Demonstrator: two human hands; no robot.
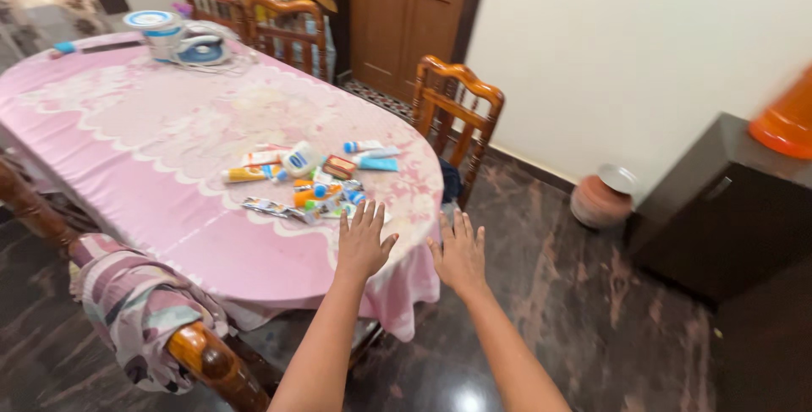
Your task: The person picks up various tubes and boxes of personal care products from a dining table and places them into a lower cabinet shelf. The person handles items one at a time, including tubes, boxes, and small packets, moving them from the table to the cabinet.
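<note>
Reaching forward, the left hand (362,243) is hovering flat with fingers spread at the pink table (152,150) edge, holding nothing. At its eleven o'clock, a pile of tubes (309,177), roughly a dozen, is lying. The right hand (459,251) is hovering likewise, off the edge. One chair (457,112) is standing at its twelve o'clock.

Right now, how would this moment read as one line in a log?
left hand: open, fingers spread, above table edge | right hand: open, holding nothing | nearest: pile of small tubes and packets on pink tablecloth
</note>
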